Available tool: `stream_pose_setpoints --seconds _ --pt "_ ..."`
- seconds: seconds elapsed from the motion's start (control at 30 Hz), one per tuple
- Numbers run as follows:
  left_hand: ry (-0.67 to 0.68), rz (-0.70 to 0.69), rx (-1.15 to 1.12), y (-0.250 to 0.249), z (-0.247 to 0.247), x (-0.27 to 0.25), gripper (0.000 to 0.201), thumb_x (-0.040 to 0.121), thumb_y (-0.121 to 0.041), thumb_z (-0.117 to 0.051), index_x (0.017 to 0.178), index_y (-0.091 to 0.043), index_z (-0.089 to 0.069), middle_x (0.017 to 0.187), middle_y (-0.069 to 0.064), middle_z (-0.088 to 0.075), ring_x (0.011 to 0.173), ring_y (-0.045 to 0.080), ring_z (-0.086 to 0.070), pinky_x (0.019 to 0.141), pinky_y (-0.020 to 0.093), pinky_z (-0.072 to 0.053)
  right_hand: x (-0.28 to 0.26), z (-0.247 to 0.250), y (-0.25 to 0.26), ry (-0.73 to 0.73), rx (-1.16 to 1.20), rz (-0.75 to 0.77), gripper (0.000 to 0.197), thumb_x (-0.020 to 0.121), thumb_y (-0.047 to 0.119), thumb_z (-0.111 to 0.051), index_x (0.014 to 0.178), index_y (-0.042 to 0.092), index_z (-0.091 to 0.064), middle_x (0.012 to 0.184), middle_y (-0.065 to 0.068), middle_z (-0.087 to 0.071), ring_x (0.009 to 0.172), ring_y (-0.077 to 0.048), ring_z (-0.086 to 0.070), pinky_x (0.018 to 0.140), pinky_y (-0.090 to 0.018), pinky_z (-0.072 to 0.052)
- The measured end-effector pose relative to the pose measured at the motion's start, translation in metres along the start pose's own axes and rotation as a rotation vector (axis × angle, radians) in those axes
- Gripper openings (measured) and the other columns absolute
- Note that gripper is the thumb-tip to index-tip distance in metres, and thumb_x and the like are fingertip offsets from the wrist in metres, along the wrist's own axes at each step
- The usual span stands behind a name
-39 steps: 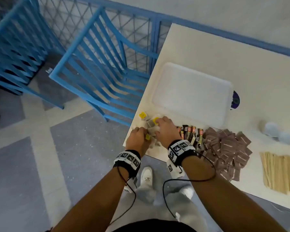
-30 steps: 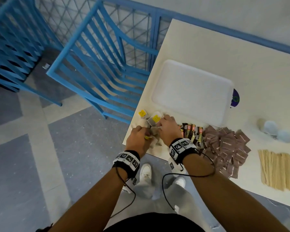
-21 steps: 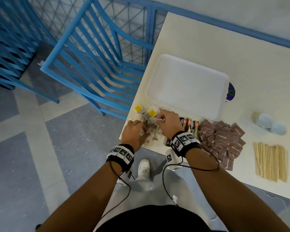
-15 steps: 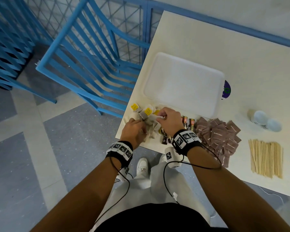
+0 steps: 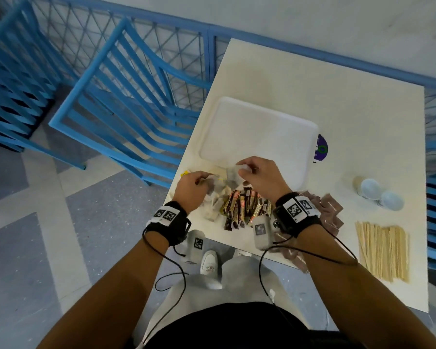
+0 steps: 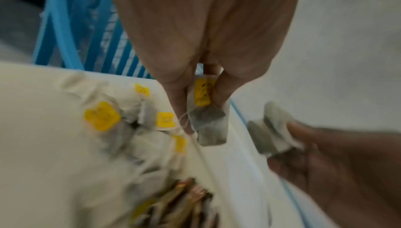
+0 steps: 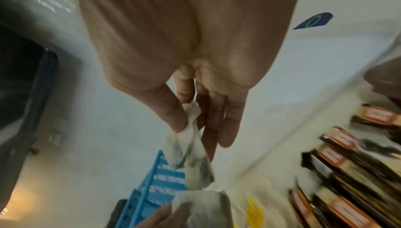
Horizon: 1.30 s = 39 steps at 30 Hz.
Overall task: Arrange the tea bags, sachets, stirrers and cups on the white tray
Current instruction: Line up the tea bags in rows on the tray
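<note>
My left hand (image 5: 204,181) pinches a tea bag (image 6: 209,127) with a yellow tag, just above the tea bag pile (image 5: 214,201) at the table's near left corner. At the near edge of the white tray (image 5: 257,132), my right hand (image 5: 242,170) pinches a pale tea bag (image 7: 192,156) that hangs from thumb and fingers. Dark stick sachets (image 5: 244,209) lie between my wrists. Brown sachets (image 5: 330,210) lie partly under the right wrist. Wooden stirrers (image 5: 383,250) and two white cups (image 5: 370,188) are at the right.
A blue slatted chair (image 5: 126,109) stands against the table's left side, with a blue lattice fence (image 5: 161,46) behind it. A purple disc (image 5: 321,148) sticks out from under the tray's right edge. The table's near edge (image 5: 237,244) is close below my wrists.
Both hands have risen from the tea bag pile, each with a tea bag. The right hand has moved forward to the tray's near edge.
</note>
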<state>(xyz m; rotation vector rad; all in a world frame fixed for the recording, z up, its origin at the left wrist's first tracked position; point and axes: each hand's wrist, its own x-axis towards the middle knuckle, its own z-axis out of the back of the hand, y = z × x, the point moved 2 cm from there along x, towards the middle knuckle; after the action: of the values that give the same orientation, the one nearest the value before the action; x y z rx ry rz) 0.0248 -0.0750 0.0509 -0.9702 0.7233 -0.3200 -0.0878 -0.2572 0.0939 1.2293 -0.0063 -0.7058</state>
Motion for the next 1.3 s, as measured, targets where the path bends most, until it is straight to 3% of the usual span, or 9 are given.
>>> stream_pose_setpoints --seconds 0.13,0.23,0.43,0.53,0.67,0.87,1.0,1.17,1.3 --pt "0.067 0.195 -0.498 -0.045 -0.016 0.010 0.015 0.100 -0.001 -0.057 0.092 -0.005 -0.069 0.080 0.011 -0.069 0.071 0.022 -0.071 0.073 0.037 -0.063 -0.002 0.030 0.027 0.094 0.163 0.060 0.014 0.093 0.004 -0.066 0.104 0.010 -0.072 0.105 -0.012 -0.070 0.082 -0.026 -0.071 0.068 -0.030 -0.061" --pt "0.154 0.278 -0.675 -0.073 -0.031 0.012 0.019 0.096 0.008 -0.046 0.094 -0.002 -0.062 0.088 0.018 -0.065 0.070 0.025 -0.068 0.066 0.037 -0.061 0.004 0.047 0.036 0.116 0.149 0.104 0.019 0.091 0.003 -0.071 0.109 0.005 -0.072 0.099 -0.014 -0.072 0.076 -0.028 -0.071 0.068 -0.034 -0.062" --pt "0.468 0.302 -0.828 -0.094 -0.050 0.016 0.037 0.096 -0.030 -0.049 0.117 -0.004 -0.063 0.106 0.020 -0.062 0.085 0.030 -0.064 0.070 0.036 -0.047 0.016 0.067 0.040 0.024 -0.019 0.101 0.019 0.083 0.008 -0.079 0.101 0.009 -0.072 0.082 -0.004 -0.076 0.058 -0.014 -0.069 0.057 -0.023 -0.055" --pt "0.458 0.277 -0.711 -0.095 -0.048 0.027 0.044 0.094 -0.040 -0.065 0.122 -0.006 -0.066 0.106 0.015 -0.065 0.087 0.029 -0.064 0.069 0.037 -0.048 0.023 0.070 0.043 0.012 -0.058 0.134 0.013 0.084 0.009 -0.078 0.096 0.011 -0.073 0.082 -0.001 -0.076 0.059 -0.012 -0.069 0.055 -0.021 -0.054" --pt "0.330 0.221 -0.595 -0.090 -0.036 0.048 0.027 0.092 -0.019 -0.073 0.115 -0.005 -0.069 0.099 0.016 -0.067 0.081 0.030 -0.063 0.063 0.034 -0.049 0.042 0.063 0.047 -0.034 -0.068 0.119 0.009 0.086 0.012 -0.076 0.092 0.017 -0.073 0.080 0.005 -0.073 0.058 -0.013 -0.068 0.054 -0.022 -0.052" --pt "0.348 0.271 -0.609 -0.083 -0.002 0.086 0.018 0.093 -0.022 -0.072 0.104 -0.008 -0.068 0.085 0.010 -0.065 0.068 0.025 -0.063 0.058 0.030 -0.046 0.067 0.040 0.062 -0.056 0.281 0.004 0.020 0.099 0.003 -0.054 0.109 0.007 -0.071 0.079 -0.009 -0.066 0.069 -0.034 -0.066 0.066 -0.044 -0.058" --pt "0.445 0.377 -0.654 -0.078 0.016 0.106 0.026 0.094 -0.035 -0.070 0.100 -0.010 -0.065 0.077 0.003 -0.059 0.062 0.021 -0.055 0.052 0.028 -0.041 0.081 0.025 0.072 -0.029 0.143 0.056 0.057 0.084 -0.016 -0.040 0.112 0.020 -0.074 0.097 -0.008 -0.068 0.076 -0.026 -0.069 0.065 -0.033 -0.053" --pt "0.660 0.398 -0.619 -0.074 0.027 0.117 0.036 0.096 -0.047 -0.064 0.094 -0.011 -0.061 0.076 -0.001 -0.052 0.061 0.017 -0.048 0.046 0.024 -0.032 0.091 0.010 0.084 -0.150 -0.141 0.130 0.021 0.087 0.009 -0.071 0.097 0.026 -0.078 0.097 0.003 -0.067 0.077 -0.008 -0.064 0.075 -0.015 -0.045" --pt "0.613 0.385 -0.577 -0.073 0.029 0.125 0.051 0.096 -0.058 -0.057 0.094 -0.009 -0.066 0.075 0.000 -0.053 0.060 0.017 -0.047 0.053 0.025 -0.038 0.101 0.012 0.085 -0.212 -0.183 0.147 0.009 0.090 0.016 -0.072 0.095 0.021 -0.077 0.103 0.006 -0.067 0.084 -0.009 -0.063 0.080 -0.013 -0.045"
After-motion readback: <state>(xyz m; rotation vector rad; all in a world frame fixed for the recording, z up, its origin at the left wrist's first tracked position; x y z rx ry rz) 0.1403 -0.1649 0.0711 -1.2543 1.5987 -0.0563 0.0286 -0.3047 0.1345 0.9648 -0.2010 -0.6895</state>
